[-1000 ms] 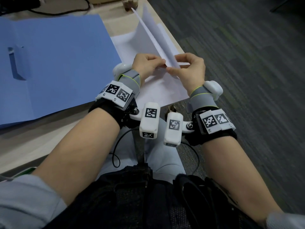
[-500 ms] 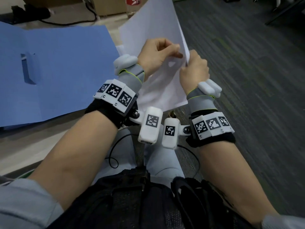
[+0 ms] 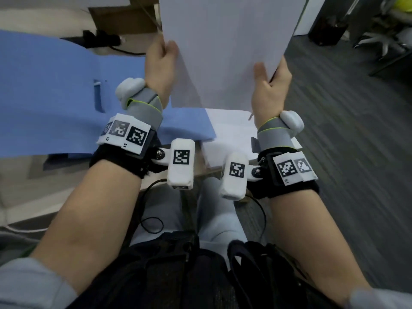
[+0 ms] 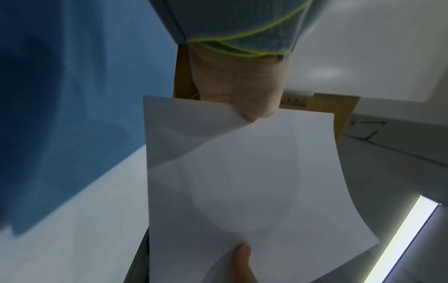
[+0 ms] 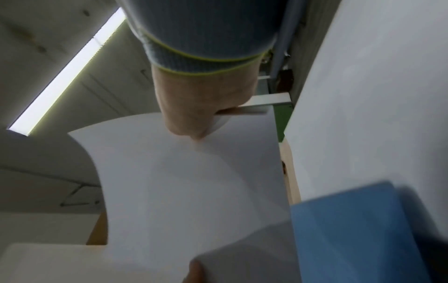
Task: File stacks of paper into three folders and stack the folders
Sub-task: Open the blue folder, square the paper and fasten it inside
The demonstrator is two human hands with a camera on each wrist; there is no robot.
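A thin stack of white paper (image 3: pixel 225 47) stands upright in the air in front of me, held by both hands. My left hand (image 3: pixel 160 63) grips its left edge, thumb on the near face. My right hand (image 3: pixel 270 83) grips its right edge lower down. The left wrist view shows the sheets (image 4: pixel 254 181) fanned slightly apart; the right wrist view shows the sheets (image 5: pixel 194 181) curving. An open blue folder (image 3: pixel 55 97) lies flat on the table to the left. More white paper (image 3: pixel 229 134) lies on the table below the lifted stack.
The table edge runs close to my lap; grey carpet floor (image 3: pixel 356 152) lies to the right. A cardboard box (image 3: pixel 120 16) and a black cable (image 3: pixel 124 51) sit at the back of the table. A chair base (image 3: pixel 383 41) is at far right.
Both hands have raised the sheets from the pile on the table up to an upright position, and they have moved apart from the near corner to the opposite side edges.
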